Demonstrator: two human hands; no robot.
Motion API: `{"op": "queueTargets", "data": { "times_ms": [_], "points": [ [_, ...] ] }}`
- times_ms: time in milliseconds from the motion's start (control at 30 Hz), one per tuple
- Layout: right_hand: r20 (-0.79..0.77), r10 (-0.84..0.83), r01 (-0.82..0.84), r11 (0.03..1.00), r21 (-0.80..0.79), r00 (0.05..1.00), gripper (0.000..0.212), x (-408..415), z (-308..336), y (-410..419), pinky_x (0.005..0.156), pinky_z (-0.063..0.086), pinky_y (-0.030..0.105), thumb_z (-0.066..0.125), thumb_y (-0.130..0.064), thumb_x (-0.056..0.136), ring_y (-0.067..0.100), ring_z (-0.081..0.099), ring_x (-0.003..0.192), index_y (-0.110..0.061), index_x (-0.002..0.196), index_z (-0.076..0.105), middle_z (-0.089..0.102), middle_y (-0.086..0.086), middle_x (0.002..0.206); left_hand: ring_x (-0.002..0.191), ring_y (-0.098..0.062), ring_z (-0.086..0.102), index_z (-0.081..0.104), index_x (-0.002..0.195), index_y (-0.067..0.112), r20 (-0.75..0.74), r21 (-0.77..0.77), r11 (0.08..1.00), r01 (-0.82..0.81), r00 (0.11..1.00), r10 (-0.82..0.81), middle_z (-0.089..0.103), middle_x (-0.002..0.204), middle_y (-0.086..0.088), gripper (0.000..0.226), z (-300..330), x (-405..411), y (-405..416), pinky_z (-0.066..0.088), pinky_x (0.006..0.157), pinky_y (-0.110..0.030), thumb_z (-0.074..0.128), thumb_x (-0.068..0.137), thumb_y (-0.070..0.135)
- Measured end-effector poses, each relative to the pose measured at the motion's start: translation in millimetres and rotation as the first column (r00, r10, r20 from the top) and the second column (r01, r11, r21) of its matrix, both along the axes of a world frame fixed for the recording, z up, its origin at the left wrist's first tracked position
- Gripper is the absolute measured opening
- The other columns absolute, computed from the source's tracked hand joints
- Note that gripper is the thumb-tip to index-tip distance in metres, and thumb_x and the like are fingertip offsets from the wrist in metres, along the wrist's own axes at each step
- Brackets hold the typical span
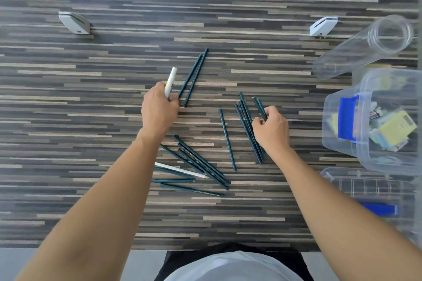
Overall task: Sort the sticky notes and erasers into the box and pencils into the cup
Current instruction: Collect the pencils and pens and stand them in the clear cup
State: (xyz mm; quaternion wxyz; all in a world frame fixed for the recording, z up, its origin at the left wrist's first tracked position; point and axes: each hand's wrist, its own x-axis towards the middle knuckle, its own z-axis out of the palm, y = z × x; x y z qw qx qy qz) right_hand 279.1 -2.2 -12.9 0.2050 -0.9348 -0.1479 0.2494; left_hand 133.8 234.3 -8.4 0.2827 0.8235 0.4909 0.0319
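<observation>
Gripping a white pen-like stick (170,82) in curled fingers, the left hand (159,107) sits beside a pair of dark green pencils (193,76) on the tabletop (91,121). The right hand (270,129) pinches two more pencils (260,108) at their lower ends, next to a bundle of three (247,130) and a single one (227,139). A loose pile (196,166) with one white pencil (180,170) lies nearer the person.

The clear cup (365,48) stands at the far right, and the clear box (376,118) just in front of it already holds sticky notes and erasers (392,128).

The risks, as I judge them: the two pinched pencils could splay or slip on the lift, since the hold is near one end. The cup looks tall and light, so pencils dropped in at an angle might tip it. The white stick may not be a pencil; it could be sorted wrongly.
</observation>
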Motion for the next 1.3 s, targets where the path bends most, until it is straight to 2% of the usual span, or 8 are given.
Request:
{"op": "queueTargets", "data": {
  "times_ms": [200, 433, 567, 867, 1033, 1133, 1200, 1300],
  "points": [
    [0.025, 0.043, -0.041, 0.998, -0.052, 0.999, 0.008, -3, 2, 5, 0.052, 0.042, 0.023, 0.062, -0.017, 0.09, 0.019, 0.062, 0.069, -0.01, 0.09, 0.06, 0.064, 0.005, 0.078, 0.068, -0.025, 0.05, 0.052, 0.082, 0.007, -0.069, 0.017, 0.999, 0.033, 0.997, -0.031, 0.055, 0.081, -0.009, 0.013, -5, 12, 4, 0.037, 0.057, -0.035, 0.061, 0.087, 0.015],
    [0.058, 0.155, -0.149, 0.983, -0.105, 0.986, 0.013, 0, 1, 11, 0.052, 0.035, 0.026, 0.059, -0.018, 0.086, 0.02, 0.052, 0.067, -0.012, 0.08, 0.048, 0.054, 0.004, 0.078, 0.07, -0.024, 0.05, 0.056, 0.089, 0.007, -0.099, 0.031, 0.996, 0.089, 0.991, -0.086, 0.053, 0.085, -0.004, 0.016, -12, 26, 6, 0.038, 0.059, -0.035, 0.066, 0.086, 0.019],
    [0.064, 0.228, -0.217, 0.966, -0.14, 0.972, 0.02, -1, -1, 15, 0.054, 0.033, 0.026, 0.064, -0.024, 0.088, 0.017, 0.049, 0.067, -0.017, 0.084, 0.045, 0.051, 0.001, 0.081, 0.067, -0.024, 0.051, 0.054, 0.087, 0.009, -0.1, 0.034, 0.993, 0.117, 0.989, -0.113, 0.055, 0.082, -0.004, 0.011, -14, 32, 8, 0.04, 0.057, -0.034, 0.062, 0.086, 0.017],
    [0.057, 0.195, -0.185, 0.972, -0.143, 0.979, 0.014, -2, 0, 19, 0.057, 0.036, 0.03, 0.056, -0.02, 0.088, 0.02, 0.051, 0.068, -0.011, 0.089, 0.046, 0.051, 0.005, 0.082, 0.057, -0.018, 0.044, 0.048, 0.092, 0.011, -0.209, -0.053, 0.993, 0.11, 0.971, -0.119, 0.049, 0.074, -0.002, 0.016, -12, 37, 4, 0.033, 0.053, -0.032, 0.053, 0.083, 0.023],
    [0.039, 0.104, -0.1, 0.991, -0.094, 0.994, 0.009, 0, 3, 13, 0.048, 0.03, 0.025, 0.047, -0.021, 0.093, 0.013, 0.049, 0.058, -0.013, 0.09, 0.044, 0.051, 0.0, 0.07, 0.054, -0.017, 0.041, 0.039, 0.089, 0.01, -0.107, -0.06, 0.994, 0.092, 0.989, -0.098, 0.043, 0.067, -0.001, 0.01, -12, 28, -1, 0.027, 0.046, -0.032, 0.048, 0.089, 0.015],
    [0.008, 0.071, -0.071, 0.996, -0.06, 0.997, 0.007, 2, 9, 11, 0.048, 0.032, 0.027, 0.042, -0.018, 0.098, 0.016, 0.05, 0.06, -0.013, 0.094, 0.041, 0.05, 0.001, 0.071, 0.062, -0.027, 0.056, 0.045, 0.098, 0.007, 0.095, -0.218, 0.974, 0.068, 0.994, -0.048, 0.054, 0.079, -0.006, 0.006, -4, 24, -6, 0.046, 0.046, -0.036, 0.05, 0.097, 0.011],
    [-0.027, 0.043, -0.043, 0.999, 0.008, 0.999, 0.008, 2, 16, 12, 0.05, 0.035, 0.03, 0.039, -0.018, 0.101, 0.02, 0.051, 0.062, -0.013, 0.096, 0.042, 0.053, 0.005, 0.073, 0.07, -0.027, 0.066, 0.049, 0.098, 0.013, 0.228, -0.421, 0.907, -0.012, 0.966, 0.119, 0.062, 0.087, -0.007, 0.005, 6, 24, -13, 0.06, 0.058, -0.036, 0.049, 0.099, 0.008],
    [-0.111, -0.032, 0.05, 0.985, 0.167, 0.993, 0.016, 0, 32, 13, 0.052, 0.041, 0.033, 0.036, -0.024, 0.103, 0.02, 0.051, 0.061, -0.013, 0.102, 0.048, 0.054, 0.004, 0.074, 0.068, -0.018, 0.07, 0.05, 0.093, 0.019, 0.294, -0.628, 0.772, -0.104, 0.886, 0.358, 0.071, 0.091, -0.007, 0.017, 23, 25, -26, 0.061, 0.068, -0.034, 0.051, 0.099, 0.004]
  ]
}}
